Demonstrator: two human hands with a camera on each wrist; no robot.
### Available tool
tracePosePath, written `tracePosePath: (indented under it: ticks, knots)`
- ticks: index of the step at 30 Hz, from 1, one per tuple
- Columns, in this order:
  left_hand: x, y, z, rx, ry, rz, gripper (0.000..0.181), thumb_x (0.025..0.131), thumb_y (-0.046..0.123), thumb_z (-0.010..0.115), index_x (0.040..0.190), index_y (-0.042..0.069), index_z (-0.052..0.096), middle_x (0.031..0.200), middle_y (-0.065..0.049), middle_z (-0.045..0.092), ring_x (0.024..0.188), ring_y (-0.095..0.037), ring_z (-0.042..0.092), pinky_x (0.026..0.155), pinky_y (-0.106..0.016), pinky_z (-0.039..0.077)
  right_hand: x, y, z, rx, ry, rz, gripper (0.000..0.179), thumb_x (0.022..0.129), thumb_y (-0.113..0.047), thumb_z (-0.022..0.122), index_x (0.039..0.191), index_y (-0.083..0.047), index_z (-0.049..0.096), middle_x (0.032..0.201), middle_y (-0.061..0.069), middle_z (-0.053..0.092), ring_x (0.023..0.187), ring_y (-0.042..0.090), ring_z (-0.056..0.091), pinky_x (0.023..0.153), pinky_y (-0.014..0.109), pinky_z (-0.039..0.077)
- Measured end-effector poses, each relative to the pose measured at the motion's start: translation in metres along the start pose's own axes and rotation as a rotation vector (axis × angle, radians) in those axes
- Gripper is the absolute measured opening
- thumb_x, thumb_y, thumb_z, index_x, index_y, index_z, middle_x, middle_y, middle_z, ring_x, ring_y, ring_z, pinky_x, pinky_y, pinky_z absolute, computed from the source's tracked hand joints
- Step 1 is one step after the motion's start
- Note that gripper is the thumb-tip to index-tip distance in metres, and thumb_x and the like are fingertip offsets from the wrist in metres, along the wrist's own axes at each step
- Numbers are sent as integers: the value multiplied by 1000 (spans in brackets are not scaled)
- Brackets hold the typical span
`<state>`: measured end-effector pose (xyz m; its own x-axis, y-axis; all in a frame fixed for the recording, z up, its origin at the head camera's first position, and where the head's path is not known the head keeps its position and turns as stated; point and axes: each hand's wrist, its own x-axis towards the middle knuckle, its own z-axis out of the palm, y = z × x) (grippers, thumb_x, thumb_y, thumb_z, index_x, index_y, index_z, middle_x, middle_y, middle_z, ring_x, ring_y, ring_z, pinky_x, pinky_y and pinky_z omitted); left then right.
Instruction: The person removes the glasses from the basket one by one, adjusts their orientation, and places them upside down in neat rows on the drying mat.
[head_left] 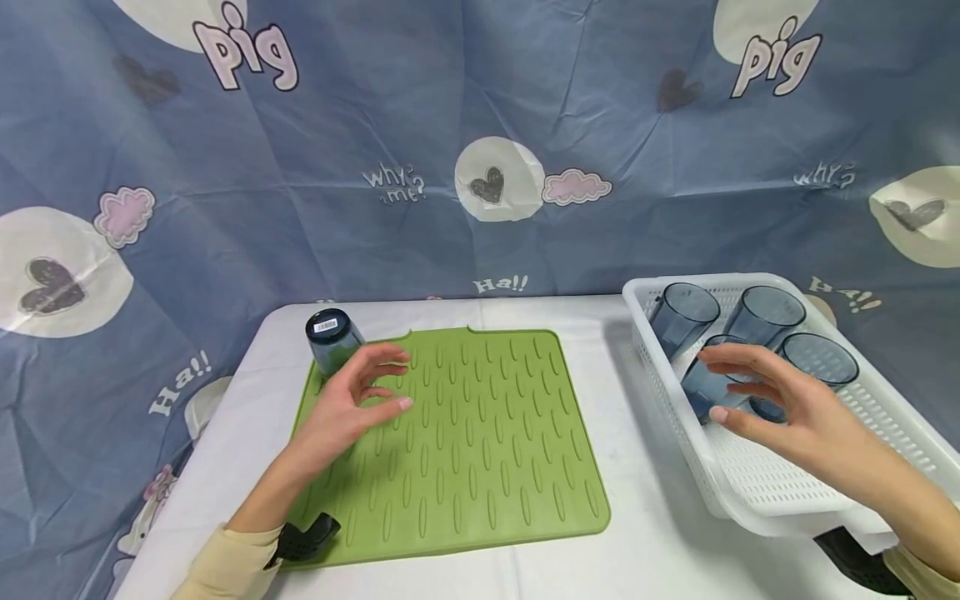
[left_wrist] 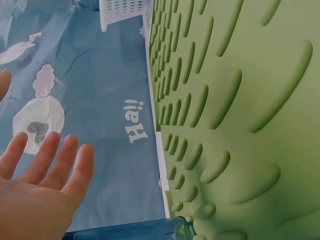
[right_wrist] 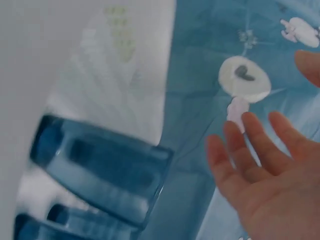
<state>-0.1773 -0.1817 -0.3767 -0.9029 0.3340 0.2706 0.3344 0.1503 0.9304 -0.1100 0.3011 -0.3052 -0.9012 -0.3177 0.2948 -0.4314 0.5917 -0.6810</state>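
My left hand [head_left: 352, 412] hovers over the left part of a green ribbed mat [head_left: 480, 442], fingers apart and loosely bent, with nothing in them. Just beyond it, at the mat's back left corner, a blue glass [head_left: 332, 337] stands upside down, a white label on its base. My right hand [head_left: 787, 400] is over a white perforated basket [head_left: 780, 475], thumb and fingers spread around air. Several blue glasses stand mouth up in the basket, among them a back left glass [head_left: 684, 317] and a right glass [head_left: 821, 358]. The hand partly hides the front ones.
A white-covered table [head_left: 555, 558] bears the mat and the basket, with a strip of cloth between them. Behind it hangs a blue printed curtain [head_left: 420, 242], close to the table's back edge. Black wrist straps [head_left: 303, 537] show at both sleeves.
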Motion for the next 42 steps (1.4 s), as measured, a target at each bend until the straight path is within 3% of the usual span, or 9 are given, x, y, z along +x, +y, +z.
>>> tracePosePath:
  ticks: [7,13,20,25,32,42]
  knots:
    - [0,0,6,-5,-27,-12,59,87,2,73,139,10,47,134,-7,54,126,-35,48,93,-40,49,4,19,-15,-15,19,-3,62,82,6,76,138,-10,52,133,9,55,117,10,53,93,13,43]
    - [-1,-2,7,9,-50,-29,56,87,5,74,137,10,49,134,-6,55,124,-29,50,93,-36,49,9,42,-30,16,15,3,65,80,11,75,138,-6,50,135,5,52,120,5,51,91,11,42]
    - [-1,-4,9,6,-76,-45,53,88,7,74,135,14,51,132,-6,55,124,-31,51,94,-39,49,17,63,-44,4,2,33,65,80,9,76,138,-6,50,135,2,52,120,4,50,92,10,41]
    - [-3,-5,10,12,-95,-53,53,88,9,74,135,16,52,132,-5,55,122,-29,53,93,-36,50,23,77,-48,27,-21,76,65,82,6,74,140,-6,47,137,0,49,122,0,47,94,10,39]
    - [-6,-7,11,-1,-116,-64,53,88,10,75,135,16,52,133,-5,54,122,-34,52,97,-48,47,30,89,-52,64,-83,132,65,88,1,71,145,-8,42,142,0,46,126,-5,43,95,9,38]
    - [-7,-8,14,-15,-143,-56,51,88,8,74,134,15,52,132,-6,54,122,-39,51,97,-52,47,34,92,-46,50,-106,142,68,84,-1,76,144,-6,43,139,-5,49,123,-6,45,92,8,39]
